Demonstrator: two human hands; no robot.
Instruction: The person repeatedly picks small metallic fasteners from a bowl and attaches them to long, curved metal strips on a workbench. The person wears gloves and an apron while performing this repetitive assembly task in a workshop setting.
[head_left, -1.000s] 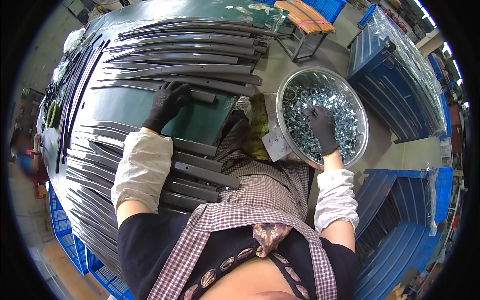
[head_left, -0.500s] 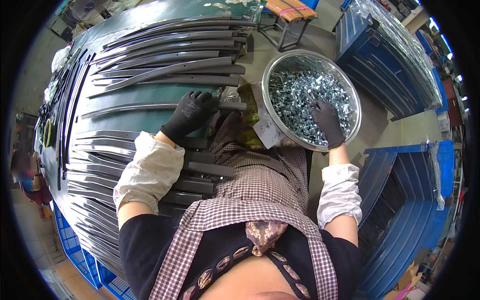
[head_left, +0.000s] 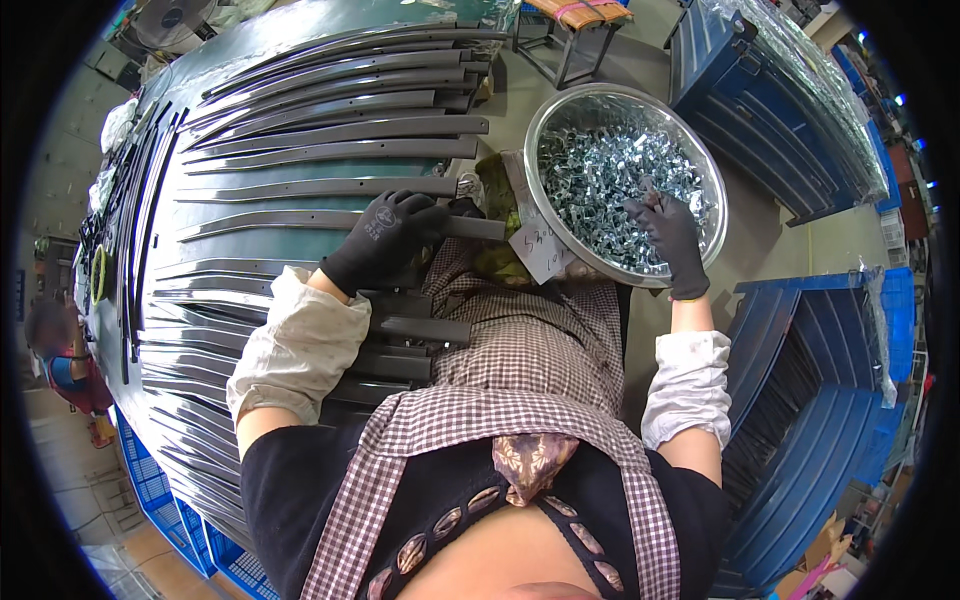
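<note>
My left hand [head_left: 392,238], in a black glove, is closed around a dark grey curved strip [head_left: 280,223] near its right end, which sticks out past my fingers over the table's edge. Just beyond it lies another dark strip [head_left: 330,189]. Over a big clear round bowl [head_left: 538,200] on the right, my gloved right hand [head_left: 675,245] has its fingers drawn together among small shiny metal clips [head_left: 600,180]. What is between those fingertips is too small to make out.
Rows of dark strips [head_left: 350,128] cover the green table [head_left: 240,205] on both sides of the held one. A paper tag [head_left: 543,252] with handwriting rests by the bowl. Blue crates [head_left: 780,120] stand at right, a bench [head_left: 575,15] beyond. Another person [head_left: 75,360] is at far left.
Two strips now lie in the middle gap where one lay before. My left hand has shifted slightly nearer with a strip. My right hand has moved a little right within the bowl.
</note>
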